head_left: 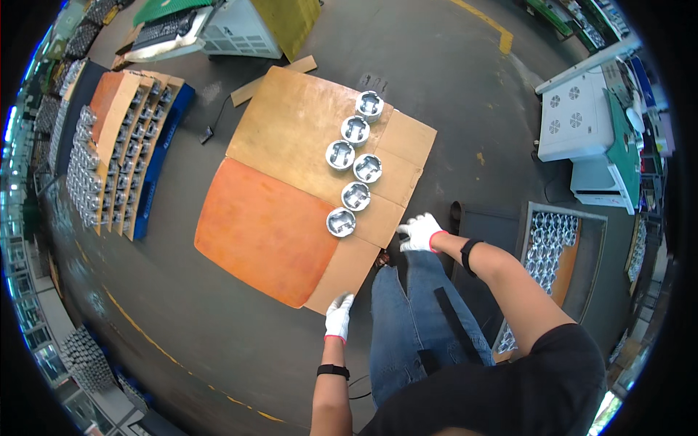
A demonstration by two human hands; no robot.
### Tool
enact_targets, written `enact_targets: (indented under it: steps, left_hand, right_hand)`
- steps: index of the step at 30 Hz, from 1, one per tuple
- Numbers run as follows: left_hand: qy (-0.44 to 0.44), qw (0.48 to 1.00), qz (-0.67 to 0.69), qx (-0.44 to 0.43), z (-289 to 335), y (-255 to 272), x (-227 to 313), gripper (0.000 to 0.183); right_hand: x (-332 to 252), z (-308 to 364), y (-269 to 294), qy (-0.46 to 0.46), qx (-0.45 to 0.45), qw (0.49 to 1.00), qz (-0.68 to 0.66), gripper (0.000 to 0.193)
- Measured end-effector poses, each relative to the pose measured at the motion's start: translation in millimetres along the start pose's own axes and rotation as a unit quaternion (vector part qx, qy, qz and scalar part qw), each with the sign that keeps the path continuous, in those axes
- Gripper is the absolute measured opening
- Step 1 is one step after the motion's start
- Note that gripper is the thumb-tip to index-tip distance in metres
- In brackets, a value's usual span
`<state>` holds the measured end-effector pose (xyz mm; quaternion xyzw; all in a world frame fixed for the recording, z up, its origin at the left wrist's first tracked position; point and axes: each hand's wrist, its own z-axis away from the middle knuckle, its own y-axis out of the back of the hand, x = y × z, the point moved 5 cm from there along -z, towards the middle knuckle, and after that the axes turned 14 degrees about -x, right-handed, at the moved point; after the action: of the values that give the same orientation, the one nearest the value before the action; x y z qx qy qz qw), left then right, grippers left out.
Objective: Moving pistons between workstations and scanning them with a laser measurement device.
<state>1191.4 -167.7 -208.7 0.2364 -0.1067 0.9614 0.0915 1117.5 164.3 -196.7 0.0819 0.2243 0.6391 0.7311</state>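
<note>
"Biggest first, quick. Cardboard (403,142)?"

"Wide, creased down its right side. Probably light and bendy; take it by a free edge, two-handed. Brown sheet (291,127) on its far part, then the orange sheet (269,225) nearer. Both look smooth, likely slick."

"Hands?"

"White gloves. Left hand (339,318) at the cardboard's near corner, fingers together, narrow. Right hand (420,232) by the right edge, fingers loosely bent. Pinching that edge or just beside it? Can't tell, either one."

"Smallest: pistons (355,196). Where?"

"Six, silver, zigzag column toward the right side of the sheets, lowest one by the orange sheet's right-hand corner. None in a hand."

"Handling?"

"Metal by the look, so my guess: heavy for their size, rigid, slippery under cloth gloves. Won't crush, but the shiny finish could scratch. Grip around the outer wall, one each, not by the hollow."

"Risk?"

"Tilted cardboard. They'd probably slide."
</note>
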Motion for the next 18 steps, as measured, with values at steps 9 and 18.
enact_targets:
  steps: [9,18]
  left_hand:
    - [0.011,0.976,-0.210,-0.052,-97,-71,4,0.042]
    - [0.035,0.990,-0.137,-0.009,-135,-123,-28,0.039]
  right_hand:
    - [52,-151,86,-0.016,0.063,0.990,0.124,0.078]
    - [79,-284,167,0.055,0.250,0.951,0.172,0.052]
